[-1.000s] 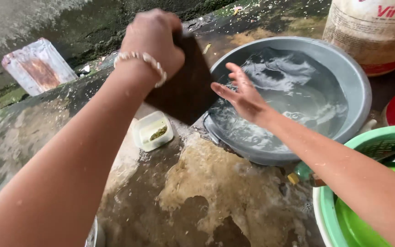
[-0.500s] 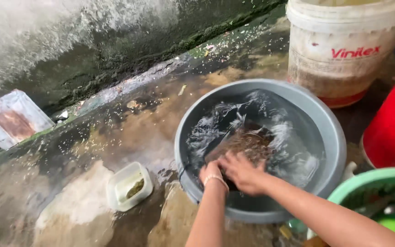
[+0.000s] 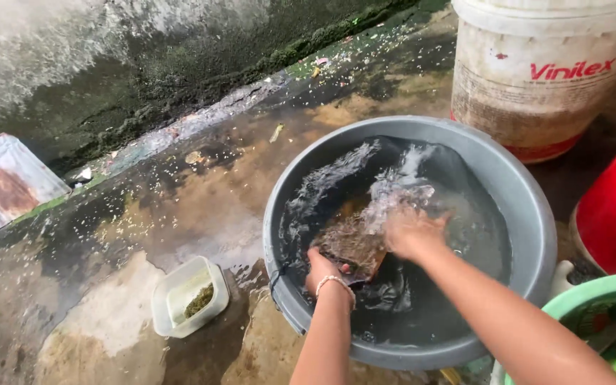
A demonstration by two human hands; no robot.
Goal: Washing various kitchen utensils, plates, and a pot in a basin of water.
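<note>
left hand (image 3: 322, 269) gripping board (image 3: 353, 241), grey basin (image 3: 529, 214)

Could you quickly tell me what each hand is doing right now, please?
Left hand: closed on the edge of the dark board in the grey basin.
Right hand: open, flat on the board, in splashing water.

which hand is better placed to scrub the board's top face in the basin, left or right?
Right, probably. The right hand lies flat on the brown board in the splashing water, free to rub. The left hand grips the board's near edge by the grey basin rim, steadying it.
</note>
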